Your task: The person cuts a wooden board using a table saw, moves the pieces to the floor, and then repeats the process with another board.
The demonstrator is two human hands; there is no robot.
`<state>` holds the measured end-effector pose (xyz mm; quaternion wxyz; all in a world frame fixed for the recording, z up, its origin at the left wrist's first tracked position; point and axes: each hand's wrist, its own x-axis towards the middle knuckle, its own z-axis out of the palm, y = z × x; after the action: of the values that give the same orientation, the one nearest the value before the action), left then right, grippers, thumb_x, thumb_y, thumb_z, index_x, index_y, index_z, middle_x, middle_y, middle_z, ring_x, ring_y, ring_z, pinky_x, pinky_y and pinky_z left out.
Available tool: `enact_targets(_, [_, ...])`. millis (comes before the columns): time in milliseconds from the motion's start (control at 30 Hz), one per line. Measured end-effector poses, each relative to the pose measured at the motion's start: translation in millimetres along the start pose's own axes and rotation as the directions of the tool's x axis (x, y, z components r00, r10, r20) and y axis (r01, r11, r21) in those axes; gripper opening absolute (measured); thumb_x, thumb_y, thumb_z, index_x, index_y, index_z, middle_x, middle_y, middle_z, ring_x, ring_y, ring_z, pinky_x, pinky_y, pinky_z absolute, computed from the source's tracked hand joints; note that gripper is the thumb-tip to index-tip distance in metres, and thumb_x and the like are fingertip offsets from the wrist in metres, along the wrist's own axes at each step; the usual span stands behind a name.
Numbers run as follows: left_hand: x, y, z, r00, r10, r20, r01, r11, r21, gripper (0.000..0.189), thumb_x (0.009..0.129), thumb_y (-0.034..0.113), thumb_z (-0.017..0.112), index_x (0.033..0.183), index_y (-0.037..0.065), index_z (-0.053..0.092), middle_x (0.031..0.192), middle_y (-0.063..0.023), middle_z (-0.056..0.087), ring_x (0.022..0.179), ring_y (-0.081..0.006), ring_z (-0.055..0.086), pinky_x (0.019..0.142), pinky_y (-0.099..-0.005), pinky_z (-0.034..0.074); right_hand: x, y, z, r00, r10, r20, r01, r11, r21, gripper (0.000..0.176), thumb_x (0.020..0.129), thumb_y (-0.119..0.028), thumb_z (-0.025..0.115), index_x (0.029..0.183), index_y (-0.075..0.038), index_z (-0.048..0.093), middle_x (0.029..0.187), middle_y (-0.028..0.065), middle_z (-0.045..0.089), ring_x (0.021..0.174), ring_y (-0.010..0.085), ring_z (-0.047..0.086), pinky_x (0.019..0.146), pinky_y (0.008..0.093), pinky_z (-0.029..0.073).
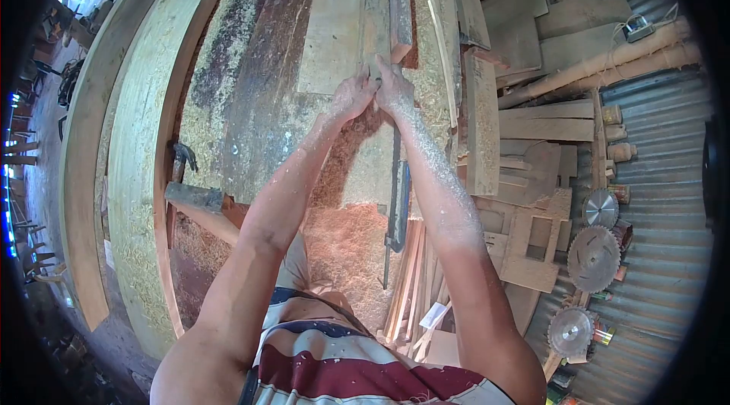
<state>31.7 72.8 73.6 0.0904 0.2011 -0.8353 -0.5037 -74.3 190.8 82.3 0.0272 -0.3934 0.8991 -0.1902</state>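
Observation:
My left hand (355, 95) and my right hand (395, 92), both dusted with sawdust, meet side by side at the near end of a long wooden strip (376, 21). The fingers of both hands are bent in around that end, and their tips are partly hidden. Left of the strip lies a flat pale board (328, 32). A narrow wooden piece (401, 17) runs close along the strip's right side. Below my right hand is a long dark metal bar (396, 215) with a blue part.
Sawdust covers the workbench (258, 101). A claw hammer (182, 158) rests at its left side, near long thick planks (144, 139). Offcuts (525, 169) are stacked at right. Several circular saw blades (595, 258) hang by the corrugated metal wall (661, 177).

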Motion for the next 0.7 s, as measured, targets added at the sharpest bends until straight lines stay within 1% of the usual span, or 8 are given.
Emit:
enact_targets(100, [9,-3,-3,0.999,0.031,-0.01,-0.031,0.999,0.012,0.07,0.104,0.051,0.052,0.152,0.001,0.05,0.135,-0.0308,0.066,0.124,-0.0496,0.064,0.102,-0.0534,0.051,10,-8,-8,0.998,0.055,0.038,-0.054,0.998,-0.03,0.072,0.094,-0.019,0.064,0.164,-0.02,0.043,0.141,0.0265,0.061,0.124,0.0451,0.066,0.098,0.0562,0.055])
enact_targets(167, [12,-3,-5,0.998,0.067,-0.019,-0.066,0.997,0.025,0.062,0.105,0.046,0.05,0.142,-0.002,0.055,0.124,-0.0329,0.069,0.113,-0.0536,0.067,0.094,-0.0579,0.053,15,-10,-11,0.995,0.078,0.068,-0.075,0.996,-0.043,0.071,0.095,-0.018,0.063,0.164,-0.021,0.043,0.143,0.0266,0.061,0.125,0.0444,0.066,0.099,0.0559,0.055])
enact_targets(333, [24,-8,-4,0.999,0.036,-0.017,-0.036,0.999,-0.011,0.062,0.106,0.047,0.048,0.145,-0.002,0.054,0.126,-0.0327,0.069,0.115,-0.051,0.068,0.097,-0.0555,0.054,30,-18,-24,0.981,0.114,0.155,-0.1,0.99,-0.1,0.073,0.091,-0.022,0.071,0.16,-0.016,0.048,0.136,0.0262,0.063,0.119,0.0447,0.068,0.095,0.0577,0.055])
enact_targets(433, [26,-4,-4,1.0,-0.005,-0.001,0.005,1.0,-0.006,0.068,0.106,0.051,0.047,0.15,-0.001,0.052,0.139,-0.0344,0.062,0.122,-0.0486,0.066,0.104,-0.0528,0.052,31,-34,-34,0.98,0.013,0.2,0.098,0.84,-0.533,0.057,0.091,-0.024,0.071,0.147,-0.013,0.063,0.138,0.0222,0.063,0.131,0.0425,0.062,0.097,0.0551,0.056])
enact_targets(467, [24,-2,-4,0.999,-0.031,0.009,0.031,1.0,0.002,0.07,0.106,0.053,0.046,0.151,-0.001,0.051,0.145,-0.035,0.058,0.126,-0.0477,0.065,0.108,-0.0519,0.051,30,-32,-29,0.99,-0.109,0.087,0.139,0.821,-0.554,0.042,0.092,-0.023,0.07,0.131,-0.008,0.074,0.144,0.0183,0.061,0.146,0.0417,0.048,0.11,0.0537,0.05])
enact_targets(567, [25,-8,0,0.999,0.032,0.002,-0.032,0.997,0.067,0.073,0.105,0.055,0.046,0.155,0.002,0.047,0.158,-0.0339,0.046,0.139,-0.0472,0.055,0.116,-0.0508,0.044,38,-18,-43,0.87,-0.475,0.131,0.412,0.556,-0.722,0.036,0.094,-0.022,0.066,0.125,-0.007,0.078,0.148,0.0176,0.06,0.153,0.0403,0.039,0.124,0.0555,0.035])
enact_targets(600, [31,-17,10,0.999,0.017,-0.052,-0.014,0.999,0.045,0.073,0.105,0.056,0.046,0.156,0.003,0.047,0.162,-0.0332,0.041,0.144,-0.0467,0.05,0.119,-0.0501,0.041,40,-16,-44,0.874,-0.45,0.182,0.438,0.57,-0.695,0.038,0.095,-0.024,0.066,0.127,-0.006,0.077,0.149,0.0164,0.06,0.154,0.041,0.039,0.129,0.0568,0.024])
enact_targets(700, [32,-5,-8,0.998,-0.002,0.058,0.003,1.0,-0.007,0.068,0.105,0.055,0.047,0.151,0.007,0.053,0.161,-0.0315,0.045,0.141,-0.0465,0.053,0.117,-0.0506,0.043,50,-11,-43,0.865,-0.461,0.197,0.454,0.553,-0.699,0.038,0.096,-0.025,0.065,0.127,-0.007,0.077,0.145,0.0161,0.063,0.152,0.0404,0.041,0.129,0.0569,0.024])
